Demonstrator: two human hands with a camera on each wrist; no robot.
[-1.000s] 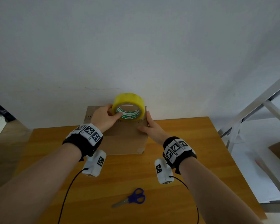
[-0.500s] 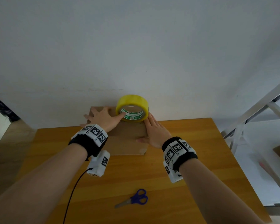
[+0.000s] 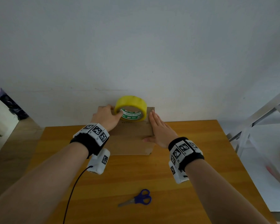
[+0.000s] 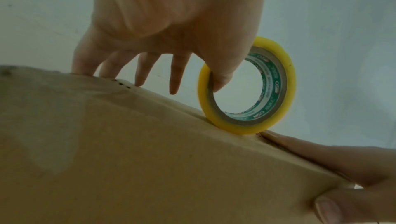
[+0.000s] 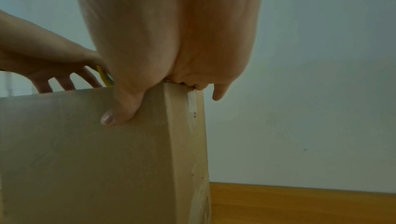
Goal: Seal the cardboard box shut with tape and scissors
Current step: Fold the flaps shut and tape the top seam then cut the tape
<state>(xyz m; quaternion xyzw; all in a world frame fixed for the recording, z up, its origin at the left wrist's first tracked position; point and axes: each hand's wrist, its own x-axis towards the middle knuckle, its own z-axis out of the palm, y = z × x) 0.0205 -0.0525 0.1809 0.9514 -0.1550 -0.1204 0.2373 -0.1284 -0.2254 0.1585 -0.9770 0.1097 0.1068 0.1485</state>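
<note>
A brown cardboard box (image 3: 131,139) stands on the wooden table against the wall. A yellow tape roll (image 3: 131,102) stands on edge on its top, near the far side. My left hand (image 3: 107,117) hooks its thumb inside the roll's core (image 4: 287,82), while its other fingers (image 4: 139,75) spread down to the box top (image 4: 128,151). My right hand (image 3: 158,128) lies flat along the box's top right edge with straight fingers. Its thumb (image 5: 120,112) presses on the near face of the box (image 5: 85,151). Blue-handled scissors (image 3: 140,199) lie shut on the table near me.
The white wall rises right behind the box. The wooden table (image 3: 192,175) extends toward me around the scissors. A white metal frame (image 3: 265,109) stands off the table's right side. A black cable (image 3: 74,188) trails from the left wrist camera.
My left fingers let go of the roll's outside and spread onto the box top, thumb still in the core. My right hand flattened along the right edge, thumb dropping onto the near face.
</note>
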